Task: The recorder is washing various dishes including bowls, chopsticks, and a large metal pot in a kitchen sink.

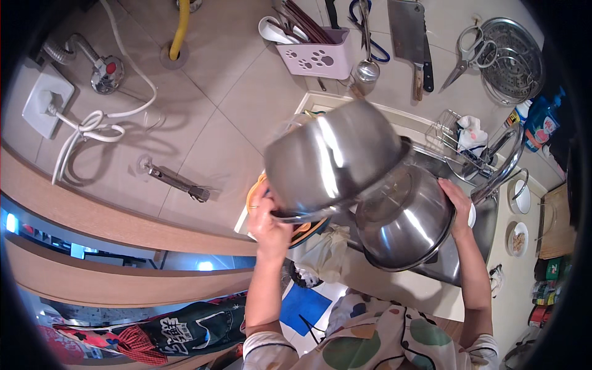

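Note:
My left hand grips the rim of a large, deep stainless steel basin, tipped on its side and slightly blurred. In my right hand is a smaller stainless steel mixing bowl, held by its edge with its rounded base facing up. The two vessels meet or overlap in the view; whether they touch I cannot tell. Both are held above the counter at the left edge of the metal sink. Behind the basin, a stack of colourful items with an orange rim is mostly hidden.
A chrome faucet arches over the sink's right side. White bowls line the counter beyond it. Along the wall hang a cleaver, scissors and a pink utensil holder. A cloth or bag lies at the counter's front.

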`<state>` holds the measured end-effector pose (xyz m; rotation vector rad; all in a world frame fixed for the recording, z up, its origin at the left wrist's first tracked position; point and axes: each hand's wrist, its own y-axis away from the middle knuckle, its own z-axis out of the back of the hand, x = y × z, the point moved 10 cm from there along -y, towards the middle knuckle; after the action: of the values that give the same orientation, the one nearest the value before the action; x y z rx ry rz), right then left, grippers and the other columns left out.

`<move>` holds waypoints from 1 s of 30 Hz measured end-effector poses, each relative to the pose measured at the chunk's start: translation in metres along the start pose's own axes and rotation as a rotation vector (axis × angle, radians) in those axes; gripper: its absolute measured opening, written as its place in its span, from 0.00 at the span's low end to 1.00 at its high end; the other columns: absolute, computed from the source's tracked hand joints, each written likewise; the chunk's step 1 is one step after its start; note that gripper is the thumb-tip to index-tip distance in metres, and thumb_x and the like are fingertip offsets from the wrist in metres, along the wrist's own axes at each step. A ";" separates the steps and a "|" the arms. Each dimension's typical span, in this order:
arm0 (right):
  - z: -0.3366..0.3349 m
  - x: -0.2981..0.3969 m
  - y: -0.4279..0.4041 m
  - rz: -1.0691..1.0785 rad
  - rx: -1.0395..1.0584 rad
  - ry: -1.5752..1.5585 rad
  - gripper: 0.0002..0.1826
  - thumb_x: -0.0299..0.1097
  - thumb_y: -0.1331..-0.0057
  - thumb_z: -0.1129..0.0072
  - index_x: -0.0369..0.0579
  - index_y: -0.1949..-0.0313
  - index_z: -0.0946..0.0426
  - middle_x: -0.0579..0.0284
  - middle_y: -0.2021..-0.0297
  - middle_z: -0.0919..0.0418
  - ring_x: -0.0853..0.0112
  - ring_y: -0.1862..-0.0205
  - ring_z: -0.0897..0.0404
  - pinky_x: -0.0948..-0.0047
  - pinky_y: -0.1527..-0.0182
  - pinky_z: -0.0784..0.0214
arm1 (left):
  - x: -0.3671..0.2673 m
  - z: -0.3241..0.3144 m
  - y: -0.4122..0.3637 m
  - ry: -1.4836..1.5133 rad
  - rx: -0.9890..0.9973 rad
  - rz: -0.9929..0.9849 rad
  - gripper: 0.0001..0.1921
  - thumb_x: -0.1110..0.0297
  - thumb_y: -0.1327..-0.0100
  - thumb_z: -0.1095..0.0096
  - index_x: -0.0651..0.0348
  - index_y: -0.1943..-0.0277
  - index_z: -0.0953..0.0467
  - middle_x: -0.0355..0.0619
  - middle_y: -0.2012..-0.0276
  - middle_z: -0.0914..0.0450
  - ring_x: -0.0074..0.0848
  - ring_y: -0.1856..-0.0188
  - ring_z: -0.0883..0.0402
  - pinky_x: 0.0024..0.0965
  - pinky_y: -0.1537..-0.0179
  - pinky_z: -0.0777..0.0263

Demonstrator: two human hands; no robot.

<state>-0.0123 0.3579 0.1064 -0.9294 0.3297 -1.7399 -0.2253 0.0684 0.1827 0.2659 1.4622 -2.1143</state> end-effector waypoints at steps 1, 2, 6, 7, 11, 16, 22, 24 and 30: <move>0.000 0.002 -0.005 -0.001 0.001 0.001 0.15 0.27 0.52 0.51 0.38 0.62 0.29 0.50 0.64 0.26 0.60 0.60 0.27 0.67 0.53 0.38 | 0.001 0.007 -0.001 -0.091 0.005 -0.041 0.10 0.83 0.58 0.44 0.65 0.83 0.40 0.59 0.69 0.27 0.43 0.64 0.25 0.34 0.67 0.32; 0.000 0.003 -0.012 -0.028 -0.003 -0.054 0.15 0.26 0.52 0.51 0.38 0.62 0.29 0.50 0.64 0.26 0.60 0.60 0.27 0.69 0.53 0.38 | 0.006 0.012 -0.001 -0.091 0.007 -0.042 0.10 0.83 0.58 0.44 0.65 0.83 0.40 0.59 0.69 0.27 0.43 0.64 0.25 0.34 0.67 0.32; -0.020 0.035 -0.063 -0.095 0.028 -0.312 0.16 0.23 0.52 0.51 0.40 0.61 0.28 0.51 0.65 0.26 0.62 0.60 0.27 0.74 0.55 0.38 | 0.057 0.038 0.015 -0.222 -0.058 0.150 0.04 0.82 0.57 0.47 0.67 0.78 0.33 0.56 0.72 0.26 0.44 0.65 0.26 0.34 0.67 0.33; -0.036 0.048 -0.077 -0.083 0.058 -0.385 0.17 0.23 0.53 0.50 0.41 0.60 0.28 0.51 0.65 0.26 0.62 0.60 0.27 0.74 0.55 0.37 | 0.070 0.047 0.022 -0.299 -0.063 0.198 0.03 0.82 0.57 0.47 0.68 0.76 0.31 0.54 0.72 0.26 0.44 0.66 0.25 0.34 0.67 0.33; -0.098 0.086 -0.122 -0.004 0.130 -0.505 0.19 0.20 0.55 0.52 0.46 0.60 0.28 0.52 0.66 0.26 0.63 0.63 0.26 0.74 0.60 0.35 | 0.104 0.058 0.042 -0.364 -0.054 0.299 0.06 0.81 0.56 0.48 0.67 0.71 0.29 0.52 0.73 0.27 0.42 0.69 0.26 0.33 0.69 0.33; -0.149 0.135 -0.144 0.029 0.194 -0.502 0.15 0.23 0.54 0.53 0.49 0.65 0.27 0.51 0.72 0.26 0.57 0.70 0.27 0.67 0.67 0.35 | 0.152 0.062 0.074 -0.396 0.099 0.497 0.07 0.82 0.54 0.50 0.67 0.69 0.30 0.51 0.76 0.28 0.36 0.75 0.27 0.29 0.71 0.34; -0.205 0.151 -0.159 0.056 0.325 -0.393 0.10 0.29 0.52 0.50 0.50 0.68 0.26 0.52 0.75 0.26 0.57 0.70 0.27 0.64 0.68 0.35 | 0.171 0.036 0.096 0.254 0.288 0.624 0.17 0.87 0.54 0.53 0.66 0.58 0.36 0.45 0.67 0.27 0.26 0.64 0.27 0.24 0.62 0.35; -0.230 0.155 -0.163 0.068 0.494 -0.266 0.12 0.28 0.52 0.50 0.51 0.66 0.27 0.53 0.72 0.25 0.59 0.68 0.26 0.65 0.66 0.34 | 0.157 0.037 0.091 0.169 0.330 0.547 0.19 0.87 0.55 0.52 0.66 0.56 0.38 0.45 0.63 0.29 0.25 0.60 0.30 0.23 0.59 0.38; -0.271 0.137 -0.164 -0.030 0.635 -0.304 0.18 0.30 0.54 0.45 0.49 0.60 0.30 0.53 0.68 0.26 0.60 0.64 0.27 0.66 0.61 0.35 | 0.160 0.043 0.105 0.151 0.305 0.557 0.24 0.87 0.54 0.51 0.64 0.52 0.43 0.44 0.60 0.32 0.22 0.56 0.33 0.22 0.55 0.41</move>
<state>-0.3347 0.2373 0.0888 -0.7076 -0.4196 -1.5513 -0.2948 -0.0494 0.0426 0.8568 0.9794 -1.8639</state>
